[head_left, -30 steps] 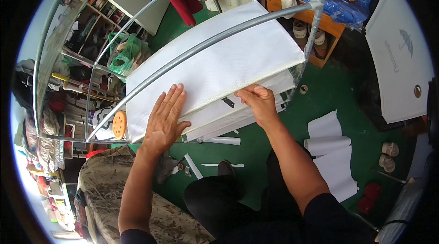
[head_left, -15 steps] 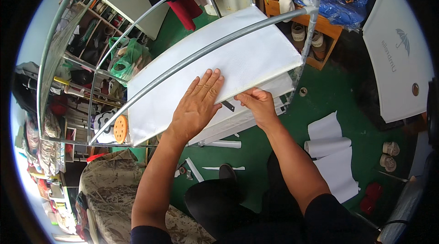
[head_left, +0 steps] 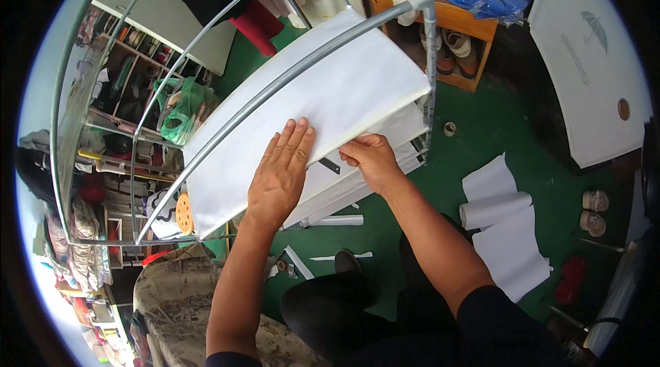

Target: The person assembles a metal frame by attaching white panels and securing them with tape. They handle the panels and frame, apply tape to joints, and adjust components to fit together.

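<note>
A white sheet (head_left: 347,68) covers the top of a shelf inside a curved grey metal-tube frame (head_left: 275,85). My left hand (head_left: 280,178) lies flat on this sheet by its near edge, fingers stretched out. Just to the right, the thumb and fingers of my right hand (head_left: 371,159) are pinched together at the sheet's edge; the fingertips partly hide what they grip. Below that edge, between my hands, a dark flat strip with a small hole (head_left: 331,165) sticks out. Lower white-covered tiers (head_left: 337,192) show underneath.
Curved tubes arch over the shelf top. White sheet pieces (head_left: 505,250) and a tape roll (head_left: 449,129) lie on the green floor at right. A wooden shoe cabinet (head_left: 474,58) stands behind, a white panel (head_left: 591,58) far right. A camouflage cloth (head_left: 175,284) is near left.
The view has shifted, so the shelf and frame sit further left in the picture. Both hands keep their places at the near edge, the left flat and the right pinched.
</note>
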Tool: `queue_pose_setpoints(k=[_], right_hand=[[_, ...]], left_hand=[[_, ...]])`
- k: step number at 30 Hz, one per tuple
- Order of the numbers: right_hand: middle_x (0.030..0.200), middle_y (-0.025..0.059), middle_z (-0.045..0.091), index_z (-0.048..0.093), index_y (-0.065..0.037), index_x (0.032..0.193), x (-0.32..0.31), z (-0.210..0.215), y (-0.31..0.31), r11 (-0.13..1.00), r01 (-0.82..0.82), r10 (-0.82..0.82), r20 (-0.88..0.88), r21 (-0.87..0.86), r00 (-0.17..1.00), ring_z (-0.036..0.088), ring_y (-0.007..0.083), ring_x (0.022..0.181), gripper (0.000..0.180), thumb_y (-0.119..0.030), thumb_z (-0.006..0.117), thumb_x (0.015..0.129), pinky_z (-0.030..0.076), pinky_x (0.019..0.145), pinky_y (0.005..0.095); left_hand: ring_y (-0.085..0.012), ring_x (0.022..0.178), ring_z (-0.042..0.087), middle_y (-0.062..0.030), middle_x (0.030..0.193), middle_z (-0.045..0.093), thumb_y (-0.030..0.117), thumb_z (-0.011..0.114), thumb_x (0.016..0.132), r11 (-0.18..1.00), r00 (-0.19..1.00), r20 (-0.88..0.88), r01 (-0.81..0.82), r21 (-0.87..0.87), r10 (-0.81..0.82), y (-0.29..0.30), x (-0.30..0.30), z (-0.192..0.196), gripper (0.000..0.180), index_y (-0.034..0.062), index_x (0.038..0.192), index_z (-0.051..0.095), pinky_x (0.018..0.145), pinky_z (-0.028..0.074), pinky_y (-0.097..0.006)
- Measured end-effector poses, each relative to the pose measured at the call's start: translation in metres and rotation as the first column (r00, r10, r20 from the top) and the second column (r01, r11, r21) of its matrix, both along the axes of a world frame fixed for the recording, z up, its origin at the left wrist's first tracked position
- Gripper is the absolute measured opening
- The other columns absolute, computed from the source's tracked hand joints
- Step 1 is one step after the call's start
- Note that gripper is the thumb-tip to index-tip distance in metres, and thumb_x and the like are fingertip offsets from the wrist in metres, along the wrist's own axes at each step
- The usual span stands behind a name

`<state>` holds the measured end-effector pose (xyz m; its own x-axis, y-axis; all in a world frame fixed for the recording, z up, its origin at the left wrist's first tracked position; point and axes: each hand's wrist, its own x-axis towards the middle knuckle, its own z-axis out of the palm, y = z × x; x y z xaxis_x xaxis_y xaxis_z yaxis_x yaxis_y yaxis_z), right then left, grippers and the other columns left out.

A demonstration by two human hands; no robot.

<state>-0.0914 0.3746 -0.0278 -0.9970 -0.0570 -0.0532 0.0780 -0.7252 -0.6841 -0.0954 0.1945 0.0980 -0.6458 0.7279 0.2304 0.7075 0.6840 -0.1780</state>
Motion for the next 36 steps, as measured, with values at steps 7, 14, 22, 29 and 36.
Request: queue_pose_setpoints(k=[7,14,22,29,36], right_hand=[[0.087,-0.0008,0.066,0.071,-0.002,0.107,0.023,0.028,0.015,0.999,0.017,-0.019,0.09,0.029,0.996,0.054,0.0051,0.073,0.021,-0.018,0.07,0.093,0.039,0.061,0.0208],[0.089,0.0009,0.068,0.066,-0.003,0.1,0.029,0.024,0.061,0.792,0.6,-0.595,-0.073,0.113,0.8,0.051,0.0052,0.07,0.015,-0.018,0.068,0.096,0.041,0.063,0.0214],[0.083,0.0022,0.068,0.071,-0.003,0.094,0.025,0.022,0.081,0.839,0.54,-0.542,0.023,0.066,0.84,0.048,0.0054,0.066,0.018,-0.021,0.07,0.096,0.039,0.06,0.0214],[0.079,0.0004,0.066,0.074,-0.002,0.09,0.022,0.027,0.085,0.795,0.575,-0.59,0.019,0.194,0.808,0.05,0.0052,0.067,0.022,-0.024,0.074,0.093,0.04,0.06,0.0225],[0.075,0.0021,0.069,0.075,0.001,0.085,0.02,0.025,0.094,0.47,0.679,-0.689,-0.246,0.564,0.682,0.053,0.0054,0.063,0.033,-0.03,0.072,0.095,0.041,0.058,0.0237]], left_hand=[[-0.0347,0.143,0.042,-0.0184,0.153,0.045,-0.01,0.051,0.084,1.0,1.0,0.024,0.004,0.005,-0.004,0.0,0.001,-0.001,0.062,0.0014,0.144,0.046,0.118,0.035,-0.049],[-0.036,0.145,0.039,-0.0206,0.153,0.044,-0.014,0.051,0.08,1.0,0.999,0.054,0.0,0.011,0.0,0.003,0.003,-0.001,0.067,-0.0001,0.146,0.045,0.12,0.03,-0.049],[-0.0341,0.146,0.037,-0.017,0.155,0.042,-0.009,0.053,0.083,0.999,0.997,0.068,-0.026,-0.021,0.028,0.008,0.007,0.004,0.067,0.0027,0.148,0.042,0.12,0.03,-0.049],[-0.0341,0.146,0.037,-0.0173,0.155,0.042,-0.009,0.055,0.083,0.998,0.998,0.053,-0.031,-0.051,0.033,0.006,0.006,0.001,0.068,0.003,0.149,0.042,0.12,0.03,-0.048],[-0.0336,0.146,0.038,-0.0169,0.155,0.043,-0.01,0.054,0.083,0.998,0.997,0.069,-0.044,-0.035,0.046,0.009,0.007,0.0,0.067,0.0035,0.148,0.043,0.12,0.031,-0.048]])
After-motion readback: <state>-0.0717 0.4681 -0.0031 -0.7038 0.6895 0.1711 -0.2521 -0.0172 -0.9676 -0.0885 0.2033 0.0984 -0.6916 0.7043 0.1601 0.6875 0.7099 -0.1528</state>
